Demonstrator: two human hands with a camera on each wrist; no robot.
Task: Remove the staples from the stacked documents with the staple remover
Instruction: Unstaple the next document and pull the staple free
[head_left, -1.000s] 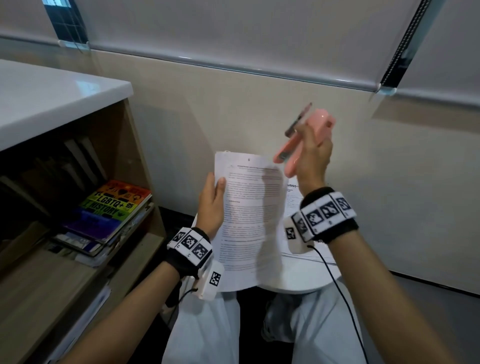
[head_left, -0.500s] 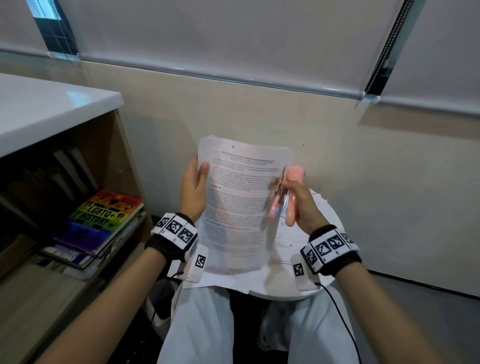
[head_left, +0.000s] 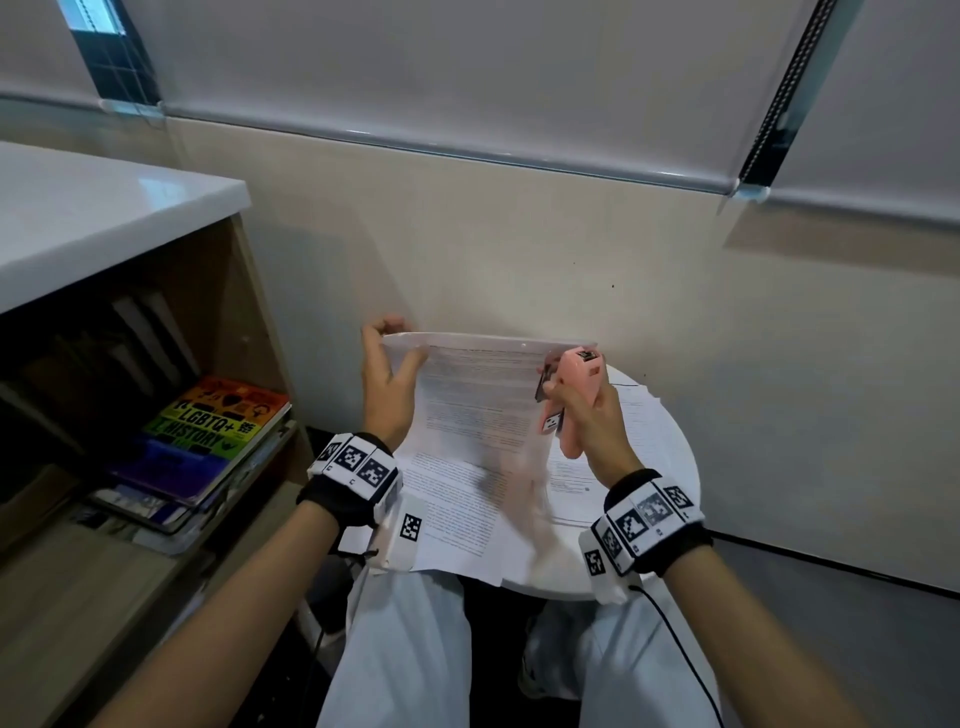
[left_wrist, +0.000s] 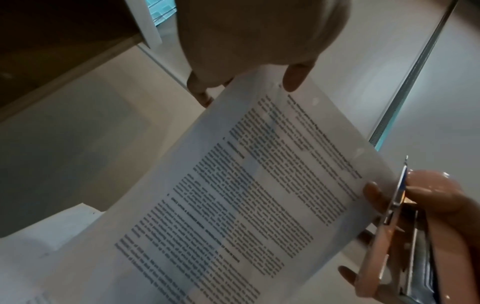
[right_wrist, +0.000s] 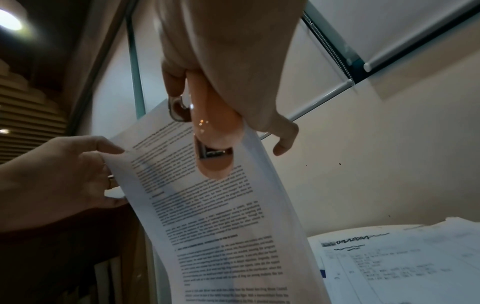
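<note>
Your left hand (head_left: 387, 387) is pinching the document (head_left: 475, 415) at its top left corner, lifted above the round table (head_left: 670, 452); your right hand (head_left: 587, 421) is gripping the pink staple remover (head_left: 574, 395) at the top right corner.

A left hand (head_left: 387, 387) pinches the far left corner of a printed document (head_left: 475, 415) held above a round white table (head_left: 675, 530); a right hand (head_left: 587, 421) grips a pink staple remover (head_left: 574, 400) at the far right corner; books (head_left: 208, 441) lie on a shelf at left
</note>
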